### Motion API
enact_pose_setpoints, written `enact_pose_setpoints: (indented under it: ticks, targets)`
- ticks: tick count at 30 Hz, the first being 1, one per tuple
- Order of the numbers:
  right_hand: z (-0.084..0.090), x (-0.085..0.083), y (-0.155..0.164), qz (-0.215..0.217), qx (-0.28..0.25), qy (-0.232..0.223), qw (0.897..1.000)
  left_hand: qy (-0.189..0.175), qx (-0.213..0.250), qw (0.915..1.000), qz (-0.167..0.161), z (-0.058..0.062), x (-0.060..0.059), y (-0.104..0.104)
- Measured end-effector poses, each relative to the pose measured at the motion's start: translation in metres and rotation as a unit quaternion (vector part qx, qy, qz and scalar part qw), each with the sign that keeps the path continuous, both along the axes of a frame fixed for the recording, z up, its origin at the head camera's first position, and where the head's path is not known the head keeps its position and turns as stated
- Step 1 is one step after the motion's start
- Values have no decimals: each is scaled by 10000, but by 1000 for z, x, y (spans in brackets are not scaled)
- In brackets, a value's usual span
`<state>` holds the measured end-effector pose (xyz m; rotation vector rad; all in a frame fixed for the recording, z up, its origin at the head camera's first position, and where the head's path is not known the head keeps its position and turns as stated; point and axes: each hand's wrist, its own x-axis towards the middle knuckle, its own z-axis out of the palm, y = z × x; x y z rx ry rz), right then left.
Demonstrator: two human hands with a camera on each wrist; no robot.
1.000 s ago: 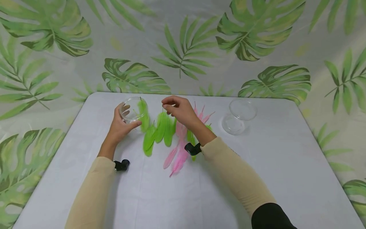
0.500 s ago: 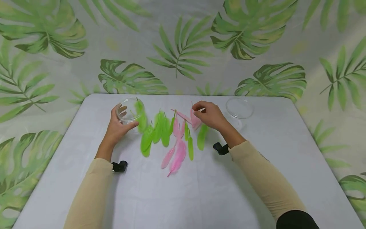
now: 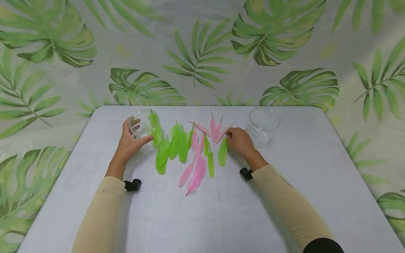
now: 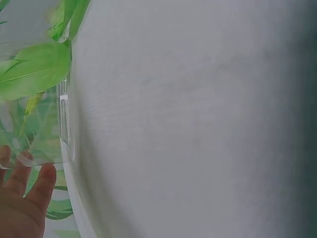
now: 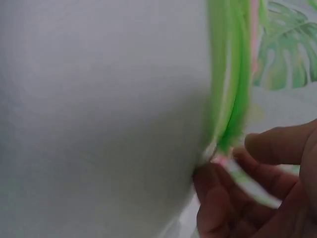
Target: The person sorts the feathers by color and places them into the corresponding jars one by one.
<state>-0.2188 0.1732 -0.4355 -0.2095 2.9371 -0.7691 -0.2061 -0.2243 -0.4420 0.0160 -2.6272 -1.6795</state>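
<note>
Since half a second ago our right hand point(image 3: 239, 141) has dropped from the pink feathers point(image 3: 212, 130) to the quill end of a green feather point(image 3: 223, 156) beside them on the white table point(image 3: 202, 218), fingertips point(image 5: 265, 144) closing on it; whether it is truly pinched we cannot tell. Our left hand point(image 3: 130, 140) curls round a clear jar point(image 3: 143, 123) holding green feathers. We judge the feather near weightless, soft and easily bent, best taken by its stiff quill. Further right stands an empty jar point(image 3: 263, 123). Small print on the right sleeve point(image 3: 284, 182) is unreadable.
</note>
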Motion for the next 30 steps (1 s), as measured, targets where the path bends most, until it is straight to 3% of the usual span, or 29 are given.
enact_pose_setpoints:
  ticks: [7,11,15,18,30]
  targets:
    - [-3,-5,-10,-927,287,-226,9950,-5,61,10000,-34,2,1,-1]
    - [-3,-8,-16,-1018,600,-296,9925,-104,185,9997,-95,12,5,4]
    - [-4,-9,-18,-1056,649,-375,9916,-103,143,9998,-85,12,5,5]
    - [-5,-8,-18,-1087,573,-414,9916,-8,51,10000,-39,1,1,1]
    - [-5,-7,-11,-1226,60,-781,9894,37,23,10000,12,0,0,0]
